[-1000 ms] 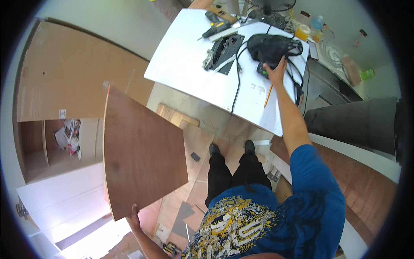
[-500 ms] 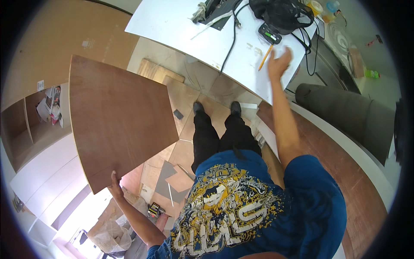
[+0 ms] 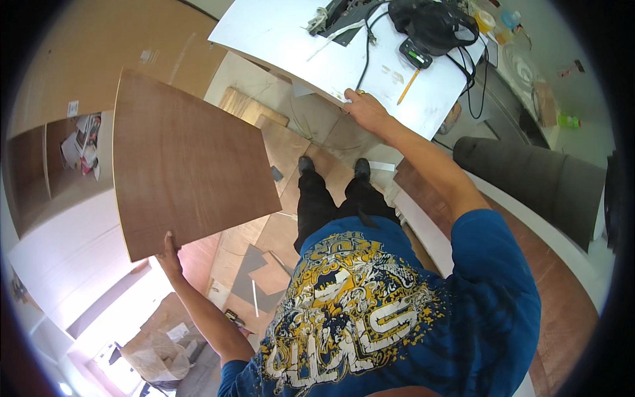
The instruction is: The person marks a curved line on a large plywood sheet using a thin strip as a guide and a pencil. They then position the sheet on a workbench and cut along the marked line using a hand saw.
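My left hand is closed on the lower edge of a large brown plywood panel, thumb on its face and the other fingers hidden behind. The panel is held up on my left, above the floor. At the front edge of a white-topped table, my right hand has its fingers curled over the rim. A yellow pencil lies on the tabletop to the right of that hand. Beyond the pencil is a small black device with a green display, beside a black cloth bag.
Black cables cross the tabletop. Wood boards and grey and brown sheet offcuts lie on the floor. A dark roll rests at right. An open cabinet and large brown sheet stand at left.
My right hand has moved left from beside the pencil to the table's front edge, and its fingers have curled. My left hand and the panel's lower edge have risen in view.
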A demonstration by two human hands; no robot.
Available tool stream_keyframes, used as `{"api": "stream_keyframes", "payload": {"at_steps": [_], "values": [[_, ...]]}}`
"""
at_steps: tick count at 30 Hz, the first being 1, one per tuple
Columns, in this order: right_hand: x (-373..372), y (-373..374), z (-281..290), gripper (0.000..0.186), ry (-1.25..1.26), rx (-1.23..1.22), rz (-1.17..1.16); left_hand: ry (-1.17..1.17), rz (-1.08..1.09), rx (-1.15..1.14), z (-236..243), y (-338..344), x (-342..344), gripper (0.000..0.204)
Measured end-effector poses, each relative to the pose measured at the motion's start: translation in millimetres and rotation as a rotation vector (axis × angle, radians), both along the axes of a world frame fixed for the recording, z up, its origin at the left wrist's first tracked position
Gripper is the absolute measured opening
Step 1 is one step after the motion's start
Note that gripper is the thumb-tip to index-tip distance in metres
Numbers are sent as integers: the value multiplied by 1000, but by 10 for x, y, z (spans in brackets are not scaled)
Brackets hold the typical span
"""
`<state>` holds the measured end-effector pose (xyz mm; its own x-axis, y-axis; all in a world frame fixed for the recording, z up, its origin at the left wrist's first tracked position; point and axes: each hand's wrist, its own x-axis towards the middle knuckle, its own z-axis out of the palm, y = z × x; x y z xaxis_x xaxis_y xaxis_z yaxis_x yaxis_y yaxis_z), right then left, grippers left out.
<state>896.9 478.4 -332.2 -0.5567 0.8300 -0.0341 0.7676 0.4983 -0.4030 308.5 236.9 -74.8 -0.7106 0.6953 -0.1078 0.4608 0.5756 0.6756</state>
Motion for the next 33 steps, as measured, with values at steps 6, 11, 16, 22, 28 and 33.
{"api": "stream_keyframes", "payload": {"at_steps": [6,11,16,22,28,33], "values": [[161,60,-81,14,149,6,21,46,-2,-37,10,79,100,58],[133,229,-147,11,202,-95,82,79,-85,75,-176,-4,-60,68],[193,165,-175,11,324,-49,9,106,-58,114,-358,67,43,60],[-97,-55,-73,15,375,-50,-268,107,-31,310,-474,75,245,59],[-92,-8,-147,15,296,-195,-383,9,99,367,-558,141,379,51],[56,222,-283,13,317,-184,-262,-141,86,201,-227,271,383,66]]}}
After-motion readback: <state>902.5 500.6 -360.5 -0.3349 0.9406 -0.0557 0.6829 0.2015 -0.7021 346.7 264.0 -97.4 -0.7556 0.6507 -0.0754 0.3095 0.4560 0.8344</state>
